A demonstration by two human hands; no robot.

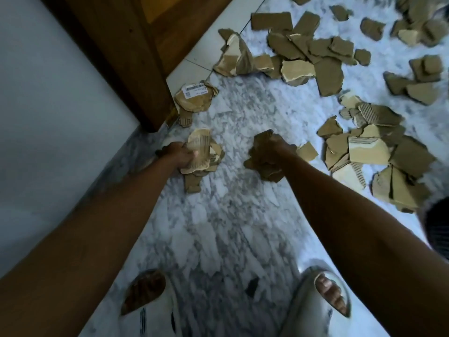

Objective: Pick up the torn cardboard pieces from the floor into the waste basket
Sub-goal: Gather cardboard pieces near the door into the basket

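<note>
Nearest, at 6 o'clock, two feet in pale slippers (323,305) stand on the marble floor (230,215), with a small dark scrap (252,286) lying between them. Both bare arms reach forward and down. The left hand (181,155), at about 10 o'clock from the feet, has its fingers closed round a wad of pale torn cardboard (202,152); more scraps hang below the fist. The right hand (275,148), toward 1 o'clock, is clenched on a darker brown bundle (263,154). A dark round rim (437,224) shows at the 3 o'clock edge; I cannot tell whether it is the waste basket. Farther out, from 12 to 3 o'clock, loose cardboard pieces (364,152) litter the floor in heaps. At 11 o'clock a labelled piece (194,97) lies against the wooden door frame (136,57), beside the white wall (48,105).
</note>
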